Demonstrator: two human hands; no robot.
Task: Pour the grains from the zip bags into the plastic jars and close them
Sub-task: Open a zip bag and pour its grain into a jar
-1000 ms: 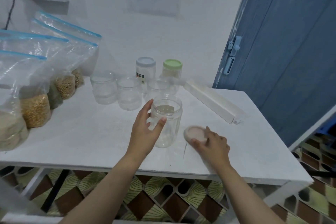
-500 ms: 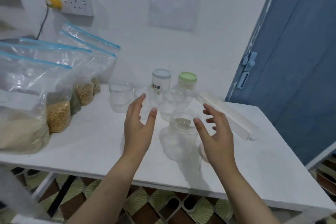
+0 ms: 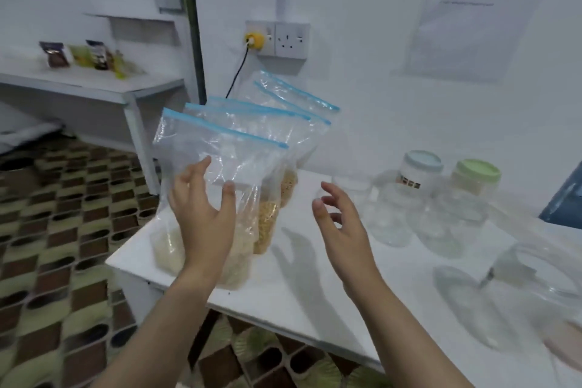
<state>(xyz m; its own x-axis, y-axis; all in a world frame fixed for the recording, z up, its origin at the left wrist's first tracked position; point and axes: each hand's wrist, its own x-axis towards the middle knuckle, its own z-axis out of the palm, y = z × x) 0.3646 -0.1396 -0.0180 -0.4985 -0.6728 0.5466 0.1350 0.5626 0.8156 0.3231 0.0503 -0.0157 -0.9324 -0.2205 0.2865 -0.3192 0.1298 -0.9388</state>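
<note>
Table (image 3: 302, 287) fills the lower middle of the frame now that the view has swung left, away from the open jar (image 3: 541, 264), which sits uncapped at the right edge. Bags (image 3: 252, 123) of grain stand in a row at centre left. Both hands have left the jar: the left hand (image 3: 201, 214) is spread, fingers touching the nearest bag (image 3: 217, 148); the right hand (image 3: 343, 230) hangs open beside it, empty. Pouring, I judge, comes next.
</note>
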